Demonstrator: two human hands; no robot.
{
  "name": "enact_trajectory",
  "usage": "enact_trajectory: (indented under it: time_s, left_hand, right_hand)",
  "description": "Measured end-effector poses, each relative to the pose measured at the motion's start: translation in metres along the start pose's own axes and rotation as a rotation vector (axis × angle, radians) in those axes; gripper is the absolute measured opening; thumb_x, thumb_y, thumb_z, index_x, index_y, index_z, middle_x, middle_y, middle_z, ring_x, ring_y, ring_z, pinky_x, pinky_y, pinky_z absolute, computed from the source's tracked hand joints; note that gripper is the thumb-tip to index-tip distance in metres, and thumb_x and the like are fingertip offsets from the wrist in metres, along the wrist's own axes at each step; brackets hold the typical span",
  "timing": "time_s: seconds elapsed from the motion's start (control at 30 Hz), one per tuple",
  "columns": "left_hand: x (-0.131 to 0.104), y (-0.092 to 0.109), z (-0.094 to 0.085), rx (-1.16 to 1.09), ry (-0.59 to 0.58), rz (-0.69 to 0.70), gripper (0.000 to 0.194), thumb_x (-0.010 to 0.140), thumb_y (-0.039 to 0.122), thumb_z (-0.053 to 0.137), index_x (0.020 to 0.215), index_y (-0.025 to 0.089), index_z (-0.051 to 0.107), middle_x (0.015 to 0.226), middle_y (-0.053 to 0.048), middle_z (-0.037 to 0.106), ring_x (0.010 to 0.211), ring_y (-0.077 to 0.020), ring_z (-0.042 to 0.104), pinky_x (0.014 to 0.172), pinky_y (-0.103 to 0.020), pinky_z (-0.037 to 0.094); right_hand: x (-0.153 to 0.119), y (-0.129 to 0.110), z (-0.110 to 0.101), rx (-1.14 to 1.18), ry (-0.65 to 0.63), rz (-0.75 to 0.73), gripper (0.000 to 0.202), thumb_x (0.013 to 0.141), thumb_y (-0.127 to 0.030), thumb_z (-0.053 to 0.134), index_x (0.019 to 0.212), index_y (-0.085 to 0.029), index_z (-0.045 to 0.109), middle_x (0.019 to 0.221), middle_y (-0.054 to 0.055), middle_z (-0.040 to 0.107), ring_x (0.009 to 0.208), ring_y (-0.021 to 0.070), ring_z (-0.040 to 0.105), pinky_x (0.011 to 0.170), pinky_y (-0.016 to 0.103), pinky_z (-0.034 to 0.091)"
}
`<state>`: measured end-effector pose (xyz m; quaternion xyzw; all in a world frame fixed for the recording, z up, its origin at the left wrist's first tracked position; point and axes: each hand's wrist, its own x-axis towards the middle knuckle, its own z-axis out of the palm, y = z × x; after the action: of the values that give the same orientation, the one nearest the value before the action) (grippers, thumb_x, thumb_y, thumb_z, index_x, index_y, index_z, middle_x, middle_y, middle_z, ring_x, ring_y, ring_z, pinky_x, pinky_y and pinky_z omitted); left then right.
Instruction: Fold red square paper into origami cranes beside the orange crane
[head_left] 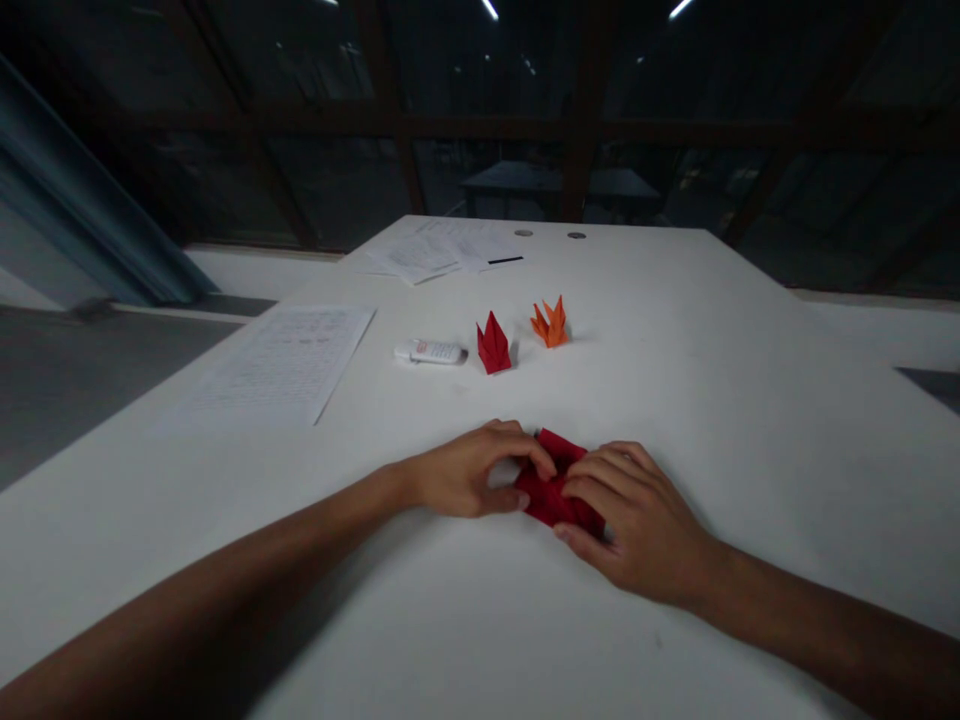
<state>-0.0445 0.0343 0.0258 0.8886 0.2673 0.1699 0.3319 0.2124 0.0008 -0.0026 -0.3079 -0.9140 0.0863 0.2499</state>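
Observation:
A partly folded sheet of red paper (550,500) lies on the white table (465,610) in front of me. My left hand (480,472) grips its left side, the index finger on top and the thumb at the lower left edge. Over the right side curls my right hand (637,515), fingers on the paper and thumb at its near edge; it hides part of the folds. Beyond my hands stand a red origami figure (493,345) and an orange origami figure (552,324), both with pointed tips upward.
A white bottle or tube (431,352) lies left of the red figure. One printed sheet (281,360) rests at the table's left edge. Farther back are more papers (427,250), a dark pen-like stick (505,260) and two round discs (576,236). Dark windows stand behind.

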Motion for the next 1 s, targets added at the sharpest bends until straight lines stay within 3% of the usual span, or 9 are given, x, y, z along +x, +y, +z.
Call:
enact_trajectory:
  time_s: [0.1,0.2,0.37,0.5,0.7,1.0]
  left_hand:
    - [0.001,-0.003,0.005,0.005,0.070,-0.015,0.017,0.095,0.027,0.065,0.110,0.019,0.069,0.098,-0.005,0.072,0.091,-0.0178,0.061,0.093,-0.033,0.043]
    - [0.001,-0.004,0.013,0.036,0.135,-0.048,0.018,0.100,0.034,0.059,0.106,0.020,0.069,0.095,-0.004,0.073,0.090,-0.0170,0.062,0.091,-0.032,0.045]
    - [0.002,-0.001,0.024,0.133,0.262,-0.164,0.024,0.099,0.033,0.060,0.122,0.024,0.061,0.109,-0.004,0.070,0.101,-0.0188,0.063,0.095,-0.034,0.048]
    - [0.005,0.002,0.028,0.227,0.272,-0.169,0.039,0.095,0.037,0.066,0.128,0.020,0.056,0.124,-0.009,0.063,0.115,-0.0243,0.056,0.103,-0.040,0.048]
    - [0.005,-0.003,0.033,0.316,0.283,-0.199,0.048,0.093,0.038,0.068,0.133,0.019,0.052,0.130,-0.011,0.060,0.120,-0.0285,0.051,0.107,-0.047,0.047]
    - [0.005,-0.004,0.029,0.209,0.284,-0.134,0.048,0.088,0.025,0.076,0.130,0.023,0.053,0.129,-0.006,0.059,0.120,-0.0219,0.056,0.108,-0.037,0.047]
  right_hand:
    - [0.000,0.000,0.000,-0.002,-0.012,0.004,0.025,0.093,-0.041,0.068,0.104,-0.019,0.067,0.106,0.006,0.073,0.103,0.0258,0.065,0.101,0.047,0.039]
    - [0.001,0.000,0.001,-0.003,-0.002,0.013,0.018,0.093,-0.036,0.068,0.100,-0.019,0.067,0.104,0.005,0.073,0.101,0.0254,0.064,0.099,0.047,0.040]
    - [0.001,0.000,0.003,0.037,0.034,0.047,0.012,0.092,-0.025,0.067,0.103,-0.020,0.066,0.103,0.004,0.074,0.098,0.0241,0.064,0.096,0.046,0.043]
    - [0.001,0.001,0.003,0.054,0.053,0.068,0.027,0.092,-0.019,0.066,0.119,-0.021,0.064,0.114,0.006,0.073,0.104,0.0241,0.064,0.096,0.045,0.045]
    - [0.002,0.003,0.005,0.037,0.032,0.044,0.025,0.095,-0.018,0.062,0.118,-0.025,0.070,0.112,0.006,0.072,0.103,0.0244,0.063,0.094,0.046,0.046]
    - [0.002,0.000,0.003,0.069,-0.024,0.025,0.022,0.095,-0.022,0.064,0.116,-0.024,0.069,0.110,0.005,0.073,0.103,0.0251,0.062,0.096,0.047,0.046]
